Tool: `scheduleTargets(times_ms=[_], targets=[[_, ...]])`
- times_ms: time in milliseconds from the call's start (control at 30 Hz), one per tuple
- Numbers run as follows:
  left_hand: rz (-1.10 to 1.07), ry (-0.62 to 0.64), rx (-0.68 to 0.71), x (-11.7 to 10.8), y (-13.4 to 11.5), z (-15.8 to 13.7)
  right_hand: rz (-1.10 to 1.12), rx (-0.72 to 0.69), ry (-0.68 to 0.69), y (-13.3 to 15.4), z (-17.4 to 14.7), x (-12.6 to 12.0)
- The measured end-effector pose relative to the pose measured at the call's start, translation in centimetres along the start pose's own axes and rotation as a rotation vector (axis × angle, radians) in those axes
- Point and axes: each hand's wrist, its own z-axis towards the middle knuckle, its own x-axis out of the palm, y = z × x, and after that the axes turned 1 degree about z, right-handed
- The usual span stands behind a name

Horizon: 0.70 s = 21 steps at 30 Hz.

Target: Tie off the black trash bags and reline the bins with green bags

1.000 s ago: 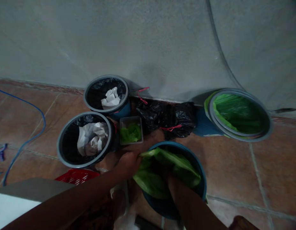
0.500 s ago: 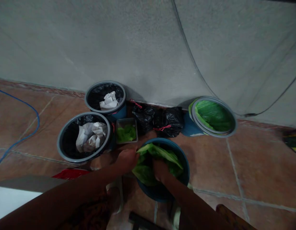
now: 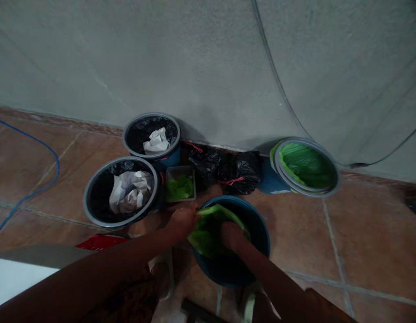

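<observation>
A blue bin (image 3: 258,233) stands on the tiled floor in front of me with a green plastic bag (image 3: 204,231) bunched inside it. My left hand (image 3: 181,220) grips the bag's edge at the bin's left rim. My right hand (image 3: 232,235) is down inside the bin, closed on the green bag. Just beyond my left hand sits a small clear tray (image 3: 179,171) holding folded green bags.
Two black-lined bins (image 3: 90,204) (image 3: 176,134) with crumpled white paper stand at left. Tied black bags (image 3: 240,172) lie against the wall. A green-lined blue bin (image 3: 307,167) is at right. A blue cable (image 3: 43,179) crosses the floor; a red basket (image 3: 98,242) is near my arm.
The green bag has gone deeper into the blue bin and is less spread out. My right hand has pushed further in. The view has pulled back and shifted.
</observation>
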Motion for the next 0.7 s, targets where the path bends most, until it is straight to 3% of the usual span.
scheduleTargets(times_ms=[67, 200, 300, 400, 567, 700], targets=[[0.022, -0.009, 0.0, -0.1, -0.1, 0.0, 0.005, 0.046, -0.075, -0.8, -0.5, -0.5], [0.028, -0.037, 0.002, 0.2, 0.0, -0.1, 0.062, 0.107, -0.352, -2.2, 0.1, -0.3], [0.003, -0.041, 0.003, 0.1, 0.2, -0.1, 0.132, 0.092, -0.302, -3.2, 1.4, 0.5], [-0.053, -0.044, 0.055, -0.5, 1.0, 0.3, 0.372, 0.026, -0.31, -4.8, 1.6, 0.4], [-0.135, -0.011, 0.182, -2.2, 4.3, 1.9, 0.879, 0.015, -0.21, -8.1, -0.4, -2.5], [-0.065, 0.028, 0.178, -4.2, 4.9, 2.5, 0.931, 0.018, -0.247, -8.5, -1.3, -4.3]])
